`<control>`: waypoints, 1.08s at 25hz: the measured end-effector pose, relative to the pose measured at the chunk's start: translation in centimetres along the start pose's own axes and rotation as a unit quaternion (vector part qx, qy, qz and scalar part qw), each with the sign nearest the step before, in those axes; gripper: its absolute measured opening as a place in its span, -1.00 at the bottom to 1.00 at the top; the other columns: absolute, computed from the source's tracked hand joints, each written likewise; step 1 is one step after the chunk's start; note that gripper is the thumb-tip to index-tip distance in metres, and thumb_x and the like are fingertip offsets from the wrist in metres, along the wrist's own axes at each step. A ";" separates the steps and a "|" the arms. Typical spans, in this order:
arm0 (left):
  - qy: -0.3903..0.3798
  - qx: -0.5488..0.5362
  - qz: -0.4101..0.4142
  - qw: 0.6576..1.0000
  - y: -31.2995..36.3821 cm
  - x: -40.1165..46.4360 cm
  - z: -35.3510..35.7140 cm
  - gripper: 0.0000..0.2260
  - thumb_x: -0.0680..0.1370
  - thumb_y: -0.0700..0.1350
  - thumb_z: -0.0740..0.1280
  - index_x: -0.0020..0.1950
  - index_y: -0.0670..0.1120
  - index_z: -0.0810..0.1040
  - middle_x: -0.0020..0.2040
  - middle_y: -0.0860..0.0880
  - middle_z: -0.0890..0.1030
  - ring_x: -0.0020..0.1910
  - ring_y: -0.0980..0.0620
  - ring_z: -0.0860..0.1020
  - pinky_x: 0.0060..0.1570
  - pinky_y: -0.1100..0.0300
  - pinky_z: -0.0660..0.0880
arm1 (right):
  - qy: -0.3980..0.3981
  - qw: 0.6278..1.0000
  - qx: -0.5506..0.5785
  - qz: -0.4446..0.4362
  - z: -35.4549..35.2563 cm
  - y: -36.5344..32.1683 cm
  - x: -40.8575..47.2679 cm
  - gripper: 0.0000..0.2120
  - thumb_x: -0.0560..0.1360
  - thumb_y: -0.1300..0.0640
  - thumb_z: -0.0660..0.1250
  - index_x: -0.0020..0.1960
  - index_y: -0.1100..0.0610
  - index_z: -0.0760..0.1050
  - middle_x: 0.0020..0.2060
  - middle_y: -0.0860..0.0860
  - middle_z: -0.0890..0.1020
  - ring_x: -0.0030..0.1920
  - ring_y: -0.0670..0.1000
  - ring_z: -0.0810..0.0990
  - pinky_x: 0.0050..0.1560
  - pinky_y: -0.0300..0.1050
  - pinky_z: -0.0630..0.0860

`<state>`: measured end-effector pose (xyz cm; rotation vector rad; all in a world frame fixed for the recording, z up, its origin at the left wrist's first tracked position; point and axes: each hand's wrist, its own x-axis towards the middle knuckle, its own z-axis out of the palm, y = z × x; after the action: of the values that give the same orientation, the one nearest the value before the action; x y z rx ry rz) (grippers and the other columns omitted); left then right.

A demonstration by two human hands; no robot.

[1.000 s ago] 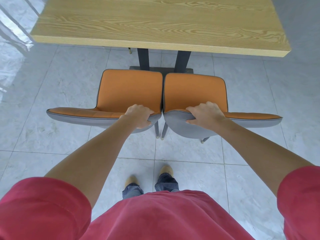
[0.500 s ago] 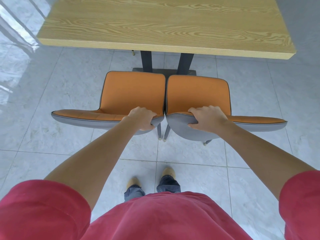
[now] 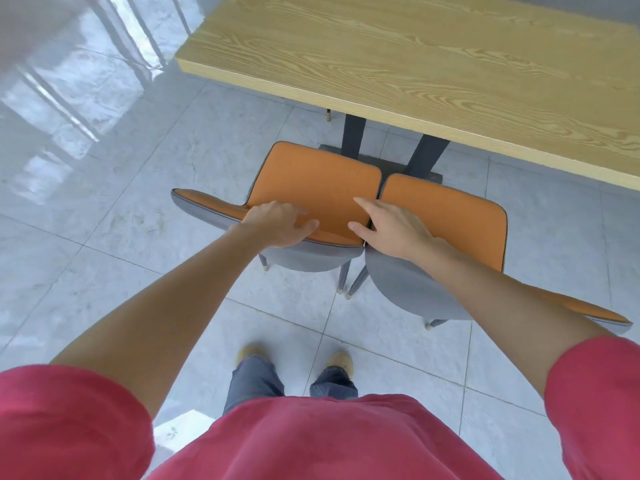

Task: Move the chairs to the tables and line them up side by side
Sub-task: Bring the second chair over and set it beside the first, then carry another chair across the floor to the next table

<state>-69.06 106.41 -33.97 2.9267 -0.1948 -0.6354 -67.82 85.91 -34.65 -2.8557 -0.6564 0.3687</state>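
Two orange chairs with grey shells stand side by side in the middle of the frame, their backrests touching or nearly so, facing a pale wood-grain table that fills the upper right. The left chair sits slightly further up the frame than the right chair; both seats stop short of the table edge, with the table's dark legs and flat base visible just beyond them. The left hand rests on the top edge of the left chair's backrest, fingers loosely bent over the orange side, thumb spread. The right hand lies on the top edge of the right chair's backrest near the seam between the chairs, fingers straight and spread, reaching across toward the left chair. The floor is glossy pale grey marbled tile with thin grout lines, and bright window reflections streak its upper left. At the bottom of the frame are a red shirt, blue trouser legs and tan shoes.
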 end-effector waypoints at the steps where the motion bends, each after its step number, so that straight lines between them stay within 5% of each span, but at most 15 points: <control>1: 0.012 -0.001 -0.016 1.000 -1.3 -0.3 -0.2 -0.56 0.56 0.21 0.05 0.33 0.01 0.38 0.15 -0.11 0.58 0.11 -0.13 0.51 -0.10 0.08 0.41 | 0.002 1.000 -0.003 -0.006 -0.2 -1.0 1.0 -0.45 0.58 -0.12 0.11 0.48 0.08 0.11 0.37 0.08 0.41 0.25 0.13 0.47 0.05 0.01 0.52; 8: 0.080 -0.059 -0.086 0.991 -12.6 -2.5 -2.0 -0.62 0.57 0.10 0.09 0.33 -0.01 0.40 0.29 -0.04 0.51 0.26 -0.13 0.42 0.24 0.04 0.29 | -0.005 0.998 -0.029 -0.062 -0.2 -10.4 8.4 -0.42 0.56 -0.09 0.19 0.49 0.07 0.11 0.38 0.07 0.40 0.26 0.11 0.46 0.07 -0.06 0.48; 13: 0.085 -0.025 -0.102 0.991 -22.4 -2.9 -3.4 -0.55 0.57 0.12 0.11 0.40 -0.07 0.29 0.39 -0.05 0.40 0.36 -0.06 0.32 0.33 -0.02 0.20 | 0.000 0.996 -0.039 -0.086 0.6 -18.5 14.7 -0.43 0.55 -0.07 0.21 0.47 0.11 0.14 0.41 0.08 0.35 0.39 0.08 0.30 0.38 0.05 0.22; 27: 0.050 -0.032 -0.134 0.989 -39.5 0.2 -6.2 -0.39 0.56 0.16 0.12 0.49 -0.09 0.01 0.52 -0.08 0.11 0.49 -0.09 0.00 0.43 -0.10 0.02 | -0.072 0.992 -0.074 -0.075 3.2 -31.0 29.6 -0.36 0.54 -0.12 0.18 0.50 0.08 0.02 0.48 0.10 0.17 0.48 0.10 0.06 0.46 0.10 0.03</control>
<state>-62.48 145.85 -34.97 2.9375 0.2304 -0.5138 -55.43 127.05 -36.19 -2.9126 -0.9556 0.5254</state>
